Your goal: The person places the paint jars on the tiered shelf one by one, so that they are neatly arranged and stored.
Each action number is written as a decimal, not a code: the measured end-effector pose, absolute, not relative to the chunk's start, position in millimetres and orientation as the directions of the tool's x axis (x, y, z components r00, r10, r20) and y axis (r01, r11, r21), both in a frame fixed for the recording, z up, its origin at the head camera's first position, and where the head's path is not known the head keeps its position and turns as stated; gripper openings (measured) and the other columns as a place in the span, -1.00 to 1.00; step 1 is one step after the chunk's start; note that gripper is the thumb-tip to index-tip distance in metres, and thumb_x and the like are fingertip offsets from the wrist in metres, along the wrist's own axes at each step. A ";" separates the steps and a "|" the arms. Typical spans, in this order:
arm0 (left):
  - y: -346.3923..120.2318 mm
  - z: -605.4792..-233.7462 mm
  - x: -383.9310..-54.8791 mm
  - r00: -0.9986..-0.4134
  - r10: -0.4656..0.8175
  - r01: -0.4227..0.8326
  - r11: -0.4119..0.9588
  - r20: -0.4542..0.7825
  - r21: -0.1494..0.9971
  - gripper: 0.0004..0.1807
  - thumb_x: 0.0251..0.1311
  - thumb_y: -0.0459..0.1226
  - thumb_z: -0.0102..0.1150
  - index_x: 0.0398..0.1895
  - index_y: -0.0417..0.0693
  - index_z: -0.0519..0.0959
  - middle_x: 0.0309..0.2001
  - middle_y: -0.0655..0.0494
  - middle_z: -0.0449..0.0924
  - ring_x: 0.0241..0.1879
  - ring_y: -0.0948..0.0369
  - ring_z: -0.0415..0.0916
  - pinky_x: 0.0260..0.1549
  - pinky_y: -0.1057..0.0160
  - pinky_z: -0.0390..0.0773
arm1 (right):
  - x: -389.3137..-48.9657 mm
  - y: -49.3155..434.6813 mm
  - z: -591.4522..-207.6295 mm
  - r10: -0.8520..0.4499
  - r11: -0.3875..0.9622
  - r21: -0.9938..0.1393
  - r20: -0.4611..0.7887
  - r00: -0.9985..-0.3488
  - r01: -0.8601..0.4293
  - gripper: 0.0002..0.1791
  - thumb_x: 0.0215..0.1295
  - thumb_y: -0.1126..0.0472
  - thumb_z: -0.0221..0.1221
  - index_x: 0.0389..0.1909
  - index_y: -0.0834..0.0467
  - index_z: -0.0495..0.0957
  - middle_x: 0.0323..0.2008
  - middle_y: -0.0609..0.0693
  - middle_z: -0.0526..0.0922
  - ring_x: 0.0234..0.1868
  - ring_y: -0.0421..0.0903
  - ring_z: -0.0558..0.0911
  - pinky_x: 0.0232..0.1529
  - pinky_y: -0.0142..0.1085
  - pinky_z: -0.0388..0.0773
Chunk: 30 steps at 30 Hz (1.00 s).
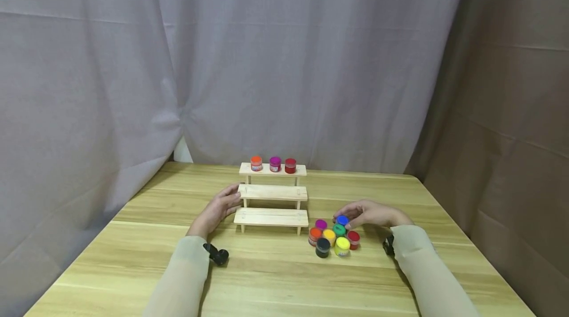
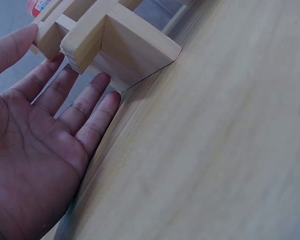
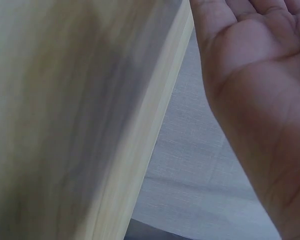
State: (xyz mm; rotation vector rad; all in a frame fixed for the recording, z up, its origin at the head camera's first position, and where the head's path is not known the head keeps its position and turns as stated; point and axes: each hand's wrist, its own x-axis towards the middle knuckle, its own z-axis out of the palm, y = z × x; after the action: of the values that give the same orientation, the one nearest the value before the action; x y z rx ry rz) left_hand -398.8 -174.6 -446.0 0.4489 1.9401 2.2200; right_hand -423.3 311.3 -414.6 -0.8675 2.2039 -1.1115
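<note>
A three-step wooden display rack [image 1: 272, 217] stands on the table. My left hand [image 1: 219, 209] is at its left end; in the left wrist view the fingers [image 2: 85, 107] are extended, with the thumb by a step's end. To the right of the rack, my right hand [image 1: 371, 213] has thumb and fingers around a blue-lidded paint jar [image 1: 342, 220] at the back of a cluster. Close by are a green jar [image 1: 339, 230], a purple jar [image 1: 321, 225] and a red jar [image 1: 353, 239]. The right wrist view shows the palm but not the fingertips.
On the top step stand an orange jar [image 1: 256, 163], a purple jar [image 1: 275, 164] and a red jar [image 1: 290, 165]. The cluster's front holds orange [image 1: 315, 236], amber [image 1: 329, 237], black [image 1: 323, 247] and yellow [image 1: 342, 246] jars. A grey curtain [image 1: 293, 70] hangs behind the table.
</note>
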 end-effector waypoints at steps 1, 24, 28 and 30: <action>-174.4 -446.0 -399.1 -0.942 0.312 0.077 -0.145 0.120 0.986 -0.28 0.47 -0.21 -0.05 0.60 -0.20 -0.01 0.60 -0.15 -0.13 0.47 -0.16 0.05 0.45 -0.06 0.19 | -423.5 311.8 -415.0 -0.734 0.457 -0.835 -0.160 -0.661 -0.305 -0.54 0.34 0.25 0.28 0.25 0.22 0.54 0.20 0.15 0.60 0.18 0.04 0.57 0.19 -0.23 0.55; -174.8 -445.0 -402.1 -0.945 0.310 0.065 -0.135 0.104 0.989 -0.24 0.47 -0.18 -0.01 0.61 -0.19 -0.05 0.60 -0.13 -0.13 0.49 -0.16 0.04 0.45 -0.05 0.19 | -427.5 313.1 -415.0 -0.735 0.469 -0.822 -0.160 -0.659 -0.323 -0.55 0.37 0.23 0.26 0.25 0.21 0.54 0.17 0.11 0.63 0.17 0.03 0.58 0.21 -0.20 0.54; -175.0 -447.5 -401.6 -0.945 0.311 0.059 -0.138 0.100 0.989 -0.25 0.47 -0.19 -0.02 0.60 -0.19 -0.03 0.59 -0.15 -0.11 0.48 -0.14 0.06 0.45 -0.05 0.18 | -424.9 313.1 -415.5 -0.725 0.481 -0.819 -0.173 -0.667 -0.311 -0.54 0.37 0.20 0.27 0.26 0.21 0.53 0.17 0.10 0.63 0.17 0.01 0.59 0.23 -0.14 0.53; -174.7 -448.1 -401.2 -0.947 0.305 0.061 -0.139 0.101 0.988 -0.26 0.47 -0.19 -0.02 0.60 -0.18 -0.01 0.58 -0.16 -0.07 0.47 -0.13 0.07 0.45 -0.06 0.18 | -423.6 313.0 -415.3 -0.714 0.490 -0.818 -0.180 -0.677 -0.300 -0.53 0.36 0.18 0.28 0.26 0.19 0.53 0.17 0.09 0.63 0.17 -0.01 0.58 0.23 -0.13 0.53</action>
State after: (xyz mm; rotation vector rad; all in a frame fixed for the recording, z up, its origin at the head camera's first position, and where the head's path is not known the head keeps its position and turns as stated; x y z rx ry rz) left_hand -401.2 -174.7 -448.1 0.4196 1.9436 2.2150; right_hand -423.6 313.0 -415.3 -0.8338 2.2326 -1.0848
